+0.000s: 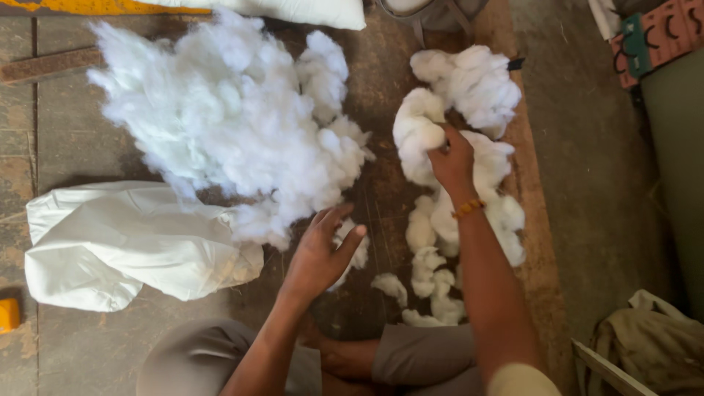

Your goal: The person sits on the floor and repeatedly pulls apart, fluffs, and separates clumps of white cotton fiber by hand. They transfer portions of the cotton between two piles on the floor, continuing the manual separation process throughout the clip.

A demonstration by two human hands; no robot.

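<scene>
Between the two heaps of stuffing, the left hand [323, 249] has its fingers [350, 238] spread loose, gripping nothing, resting on a small tuft at the lower edge of the big white fibre pile [227, 117]. Farther right, the right hand [451, 165] has its fingers closed on a clump of the smaller fibre heap [469, 88], an orange bracelet [468, 209] at its wrist. Left of the big pile lies a limp white fabric cover [125, 242] on the wooden floor [381, 88].
</scene>
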